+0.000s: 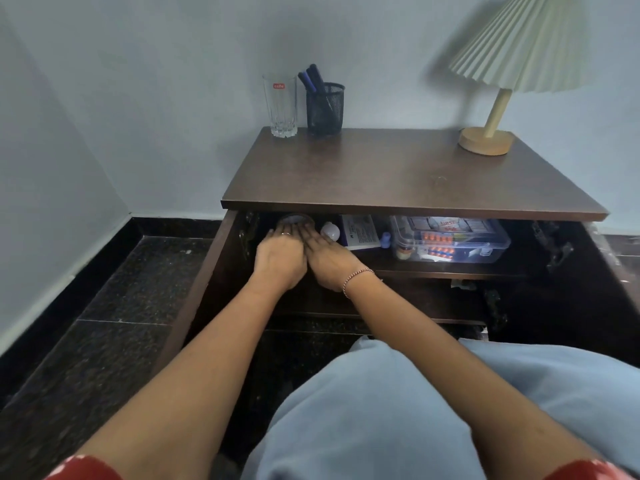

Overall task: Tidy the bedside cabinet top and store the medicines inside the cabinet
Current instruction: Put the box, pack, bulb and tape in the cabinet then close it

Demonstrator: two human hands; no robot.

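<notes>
Dark brown wooden bedside cabinet (398,174), both doors swung open. Clear plastic first-aid box (450,240) packed with orange pill strips and other medicines sits inside on the upper shelf (433,269), right half. Left of it: small blue-capped bottle (385,241), blue and white carton (360,232), white bulb (329,230), brown tape roll (296,220) at the far left.

Left hand (280,258) and right hand (329,261) are side by side, touching, palms down, on the shelf's left end. Grip on both is flat, fingers stretched out, fingertips at the tape roll. Can't tell what's under the palms.

On the cabinet top: tall clear glass tumbler (280,105), black mesh pen holder (325,109) just beside it at the back left, pleated cream lamp (486,142) at the back right.
</notes>
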